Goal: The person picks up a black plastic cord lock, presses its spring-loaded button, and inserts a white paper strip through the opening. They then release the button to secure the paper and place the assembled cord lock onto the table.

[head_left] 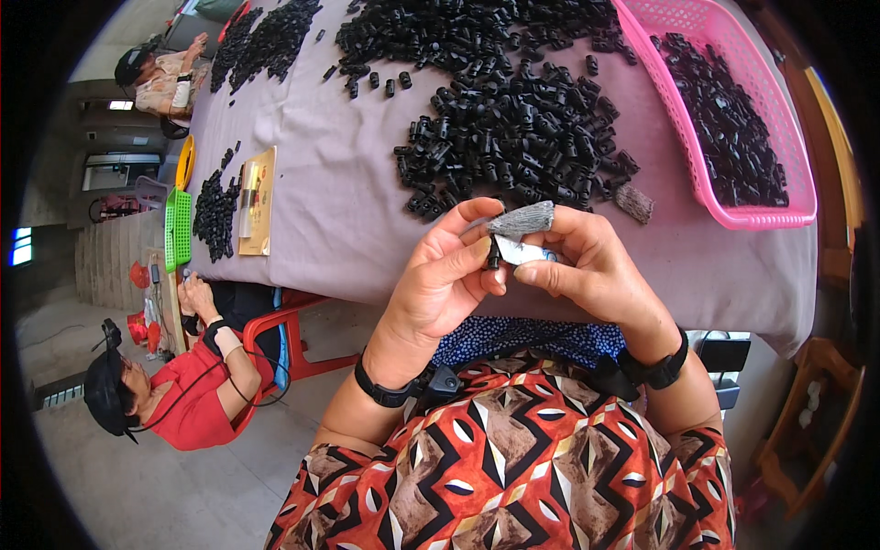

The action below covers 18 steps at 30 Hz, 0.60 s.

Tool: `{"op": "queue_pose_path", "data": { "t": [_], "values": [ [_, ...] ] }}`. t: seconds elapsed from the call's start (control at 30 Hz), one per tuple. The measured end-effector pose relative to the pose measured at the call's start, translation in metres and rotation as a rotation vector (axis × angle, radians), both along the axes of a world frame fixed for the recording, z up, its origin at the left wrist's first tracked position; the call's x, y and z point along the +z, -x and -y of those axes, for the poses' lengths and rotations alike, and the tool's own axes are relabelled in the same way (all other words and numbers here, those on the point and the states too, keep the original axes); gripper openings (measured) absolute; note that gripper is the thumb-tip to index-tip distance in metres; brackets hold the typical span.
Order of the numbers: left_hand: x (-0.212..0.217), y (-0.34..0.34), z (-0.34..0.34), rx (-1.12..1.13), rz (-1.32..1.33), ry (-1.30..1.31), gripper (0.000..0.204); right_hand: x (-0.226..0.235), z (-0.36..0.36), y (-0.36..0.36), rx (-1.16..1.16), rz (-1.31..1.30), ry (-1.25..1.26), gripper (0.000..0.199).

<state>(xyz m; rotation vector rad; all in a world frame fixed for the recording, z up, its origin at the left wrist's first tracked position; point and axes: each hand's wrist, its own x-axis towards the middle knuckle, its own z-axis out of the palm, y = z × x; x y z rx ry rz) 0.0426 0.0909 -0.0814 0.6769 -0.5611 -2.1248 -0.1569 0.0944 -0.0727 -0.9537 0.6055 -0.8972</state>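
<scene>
At the table's near edge, my left hand (pixel 435 275) pinches a small black plastic piece (pixel 494 254) between thumb and fingers. It resembles the short cylindrical pieces in the pile (pixel 513 137) just beyond. My right hand (pixel 587 266) is closed on a small flat white piece with some blue (pixel 519 251), its end touching or very near the black piece. A grey ribbed fabric scrap (pixel 522 221) lies over my right index fingertip; whether it is worn or held I cannot tell. A similar grey scrap (pixel 634 203) rests beside the pile.
A pink plastic basket (pixel 733 218) of black pieces stands at the right. More black pieces (pixel 266 46) lie far left, near a tan booklet (pixel 266 206) and a green basket (pixel 178 229). A person in red (pixel 206 403) sits at left; another person (pixel 165 82) sits farther off.
</scene>
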Motion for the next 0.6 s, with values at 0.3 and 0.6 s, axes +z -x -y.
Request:
{"op": "queue_pose_path", "data": {
  "t": [0.3, 0.6],
  "values": [
    [0.0, 0.001, 0.002, 0.043, 0.018, 0.015, 0.038, -0.013, -0.001, -0.001, 0.034, -0.025, 0.12, 0.034],
    [-0.001, -0.001, 0.002, -0.01, 0.006, 0.051, 0.038, -0.009, -0.003, -0.004, -0.028, 0.013, 0.084, 0.032]
  ]
}}
